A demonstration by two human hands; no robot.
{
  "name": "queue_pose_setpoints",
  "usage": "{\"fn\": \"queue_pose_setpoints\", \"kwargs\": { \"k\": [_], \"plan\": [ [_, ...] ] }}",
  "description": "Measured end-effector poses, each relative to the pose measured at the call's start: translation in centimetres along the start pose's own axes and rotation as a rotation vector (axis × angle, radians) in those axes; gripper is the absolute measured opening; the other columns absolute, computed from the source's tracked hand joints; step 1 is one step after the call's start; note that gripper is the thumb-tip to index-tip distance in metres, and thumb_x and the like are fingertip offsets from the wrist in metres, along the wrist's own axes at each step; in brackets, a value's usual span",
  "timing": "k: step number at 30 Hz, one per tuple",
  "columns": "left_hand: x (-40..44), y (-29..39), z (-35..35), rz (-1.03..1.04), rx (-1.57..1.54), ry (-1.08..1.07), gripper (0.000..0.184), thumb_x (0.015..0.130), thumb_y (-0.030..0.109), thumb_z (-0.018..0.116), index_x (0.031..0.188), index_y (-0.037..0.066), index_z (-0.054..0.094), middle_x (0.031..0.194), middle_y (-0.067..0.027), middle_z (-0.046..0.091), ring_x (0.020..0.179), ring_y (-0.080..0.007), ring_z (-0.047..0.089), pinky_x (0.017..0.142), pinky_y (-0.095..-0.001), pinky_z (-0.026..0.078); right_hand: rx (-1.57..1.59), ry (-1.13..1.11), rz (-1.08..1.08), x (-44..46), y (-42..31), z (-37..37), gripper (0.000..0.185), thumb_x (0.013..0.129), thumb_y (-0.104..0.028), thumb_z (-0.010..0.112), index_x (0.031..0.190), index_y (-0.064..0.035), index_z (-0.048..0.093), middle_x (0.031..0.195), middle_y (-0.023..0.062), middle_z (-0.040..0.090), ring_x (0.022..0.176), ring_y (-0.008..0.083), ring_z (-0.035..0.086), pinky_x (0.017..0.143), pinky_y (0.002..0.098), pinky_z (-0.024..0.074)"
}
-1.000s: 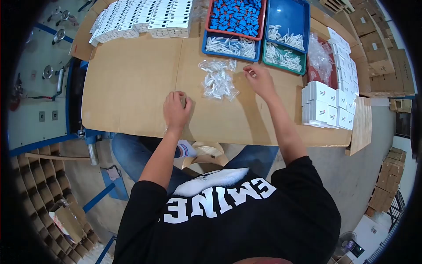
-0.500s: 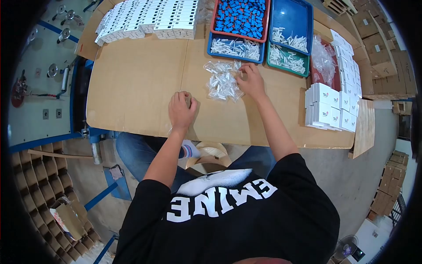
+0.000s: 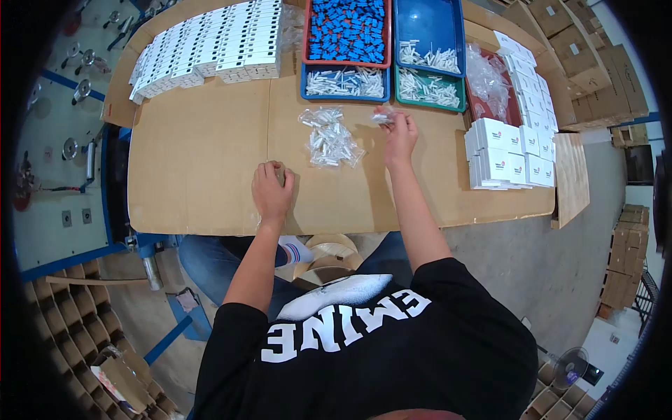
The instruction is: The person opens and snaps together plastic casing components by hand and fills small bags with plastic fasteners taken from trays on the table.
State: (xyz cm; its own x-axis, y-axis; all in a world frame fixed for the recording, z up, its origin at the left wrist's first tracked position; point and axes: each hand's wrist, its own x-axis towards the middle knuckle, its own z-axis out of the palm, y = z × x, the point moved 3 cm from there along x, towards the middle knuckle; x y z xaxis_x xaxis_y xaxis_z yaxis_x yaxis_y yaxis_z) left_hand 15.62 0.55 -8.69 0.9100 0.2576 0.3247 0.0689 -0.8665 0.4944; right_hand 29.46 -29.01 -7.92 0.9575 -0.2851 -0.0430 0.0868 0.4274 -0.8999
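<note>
My right hand pinches a small clear plastic bag with white pieces inside, just off the cardboard or touching it; I cannot tell which. To its left lies a pile of similar clear bags, each with small white sticks in it. My left hand rests on the cardboard tabletop near the front edge, fingers curled in. What it holds, if anything, is hidden by the fingers.
Behind the hands stand a red tray of blue pieces, a blue tray and a green tray with white sticks, and another blue tray. White boxes are stacked back left, more white boxes at right.
My right hand has drawn away from the pile to the right, with a bag now in its fingers. The whole view has shifted; my left hand keeps its curled pose.
</note>
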Motion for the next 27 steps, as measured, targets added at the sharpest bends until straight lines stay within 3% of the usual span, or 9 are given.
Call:
{"fn": "queue_pose_setpoints", "kwargs": {
  "k": [2, 6, 8, 12, 15, 17, 21, 23, 27],
  "plan": [
    [0.1, 0.1, 0.0, 0.008, -0.005, -0.003, 0.021, 0.087, 0.022, 0.069, 0.1, 0.007, 0.061, 0.098, -0.0102, 0.061, 0.094, -0.0315, 0.061, 0.082, -0.0448, 0.049, 0.189, 0.09, 0.171, -0.1, -0.5, -1.4, 0.019, 0.101, -0.015, 0.059, 0.113, -0.001, 0.062, 0.113, 0.0166, 0.072, 0.104, 0.028, 0.07, 0.091, 0.0405, 0.0579],
    [0.1, 0.1, 0.0, -0.002, -0.007, -0.008, 0.021, 0.088, 0.022, 0.068, 0.1, 0.007, 0.062, 0.098, -0.0104, 0.061, 0.095, -0.0316, 0.061, 0.083, -0.045, 0.049, 0.179, 0.102, 0.26, -0.4, -2.0, -3.7, 0.025, 0.103, -0.015, 0.057, 0.123, -0.0011, 0.061, 0.122, 0.0161, 0.069, 0.104, 0.0255, 0.07, 0.088, 0.0401, 0.0577],
    [0.1, 0.1, 0.0, -0.008, -0.005, -0.012, 0.021, 0.088, 0.023, 0.068, 0.1, 0.006, 0.062, 0.098, -0.0106, 0.061, 0.095, -0.0317, 0.061, 0.083, -0.0451, 0.049, 0.221, 0.014, 0.324, -0.3, -2.6, -4.8, 0.034, 0.103, -0.021, 0.059, 0.133, -0.0055, 0.06, 0.132, 0.0112, 0.066, 0.117, 0.0241, 0.064, 0.097, 0.0455, 0.0534],
    [0.1, 0.1, -0.2, -0.007, -0.009, -0.016, 0.021, 0.088, 0.022, 0.067, 0.1, 0.006, 0.062, 0.098, -0.0108, 0.061, 0.094, -0.0321, 0.06, 0.083, -0.0454, 0.049, 0.249, -0.04, 0.354, 0.8, -4.3, -7.0, 0.034, 0.103, -0.026, 0.06, 0.133, -0.0088, 0.062, 0.137, 0.0064, 0.064, 0.125, 0.0225, 0.059, 0.104, 0.0516, 0.0473],
    [0.1, 0.4, -0.5, 0.002, -0.016, -0.01, 0.021, 0.088, 0.022, 0.067, 0.099, 0.006, 0.062, 0.098, -0.0109, 0.061, 0.094, -0.0322, 0.06, 0.082, -0.0455, 0.049, 0.159, -0.029, 0.311, 1.9, -6.2, -7.8, 0.034, 0.102, -0.03, 0.061, 0.13, -0.0092, 0.065, 0.137, 0.006, 0.065, 0.127, 0.0216, 0.058, 0.106, 0.0529, 0.0453],
    [0.2, 0.5, -0.4, 0.0, -0.024, -0.007, 0.021, 0.088, 0.022, 0.068, 0.099, 0.006, 0.062, 0.097, -0.0109, 0.061, 0.094, -0.0323, 0.06, 0.082, -0.0456, 0.049, 0.041, -0.097, 0.281, 2.5, -7.3, -7.8, 0.032, 0.105, -0.025, 0.056, 0.132, -0.0083, 0.064, 0.139, 0.0092, 0.063, 0.129, 0.0239, 0.057, 0.108, 0.0548, 0.0444],
    [0.2, 0.3, -0.3, -0.009, -0.018, -0.006, 0.021, 0.087, 0.022, 0.068, 0.098, 0.005, 0.061, 0.097, -0.011, 0.06, 0.093, -0.0322, 0.06, 0.081, -0.0454, 0.049, -0.029, -0.053, 0.254, 3.8, -7.1, -8.4, 0.027, 0.104, -0.021, 0.06, 0.126, -0.0066, 0.067, 0.135, 0.0104, 0.065, 0.125, 0.0236, 0.06, 0.106, 0.0536, 0.0473],
    [0.2, 0.2, -0.2, -0.01, -0.013, -0.003, 0.021, 0.087, 0.021, 0.069, 0.098, 0.005, 0.061, 0.097, -0.0111, 0.06, 0.093, -0.0322, 0.061, 0.081, -0.0454, 0.049, -0.05, -0.015, 0.272, 4.9, -6.4, -9.1, 0.015, 0.097, -0.018, 0.071, 0.11, -0.0094, 0.071, 0.125, 0.0084, 0.07, 0.117, 0.0204, 0.064, 0.102, 0.0509, 0.0485],
    [0.2, -0.1, 0.0, 0.003, -0.011, 0.009, 0.021, 0.087, 0.021, 0.069, 0.097, 0.005, 0.061, 0.096, -0.0112, 0.06, 0.092, -0.0324, 0.061, 0.08, -0.0455, 0.049, 0.055, -0.059, 0.244, 8.0, -6.0, -8.3, 0.016, 0.092, -0.019, 0.078, 0.099, -0.008, 0.068, 0.108, 0.0078, 0.07, 0.11, 0.0219, 0.067, 0.093, 0.0463, 0.0539]
  ]
}}
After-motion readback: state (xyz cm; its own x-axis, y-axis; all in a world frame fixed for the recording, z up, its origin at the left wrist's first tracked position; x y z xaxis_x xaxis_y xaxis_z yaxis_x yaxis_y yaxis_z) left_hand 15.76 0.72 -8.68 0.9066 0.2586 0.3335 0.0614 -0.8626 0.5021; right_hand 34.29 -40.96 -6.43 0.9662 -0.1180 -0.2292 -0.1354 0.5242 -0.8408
